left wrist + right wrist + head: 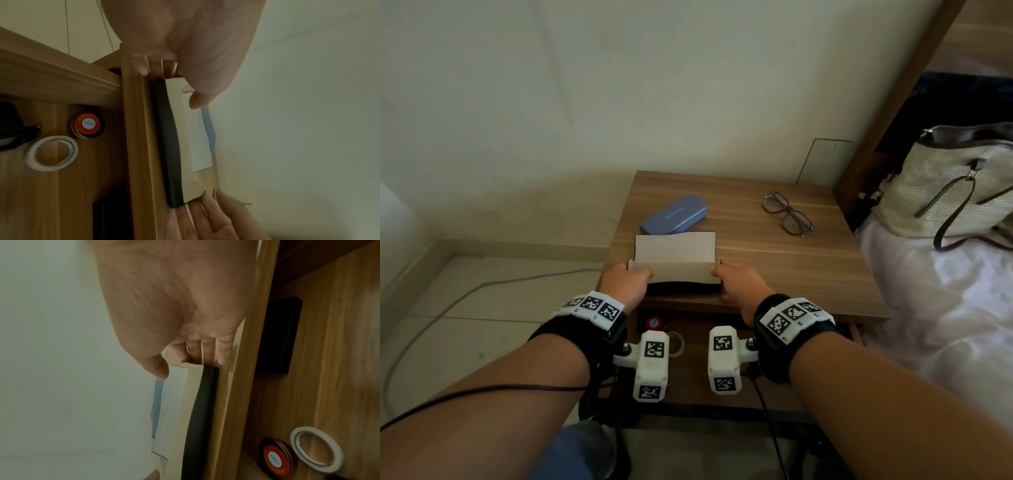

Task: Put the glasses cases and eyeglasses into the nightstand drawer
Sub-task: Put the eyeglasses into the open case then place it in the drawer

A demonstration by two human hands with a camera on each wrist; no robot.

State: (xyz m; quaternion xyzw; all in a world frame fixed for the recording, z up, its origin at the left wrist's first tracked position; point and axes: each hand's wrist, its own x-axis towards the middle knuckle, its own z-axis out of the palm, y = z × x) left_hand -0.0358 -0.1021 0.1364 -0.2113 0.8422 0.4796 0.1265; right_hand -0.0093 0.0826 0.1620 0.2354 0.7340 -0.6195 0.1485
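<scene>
Black open case gripped at its ends by both hands; blue case and eyeglasses beyond them, nothing stowed yet.

Blue glasses case, black case with beige lining, dark-framed eyeglasses, wood-grain nightstand

Off to the right there's a woven handbag with brown straps sitting on white bedding. Lower center, a red-lidded tin sits beside a white tape roll. Grey cable runs across the floor, lower left.
</scene>
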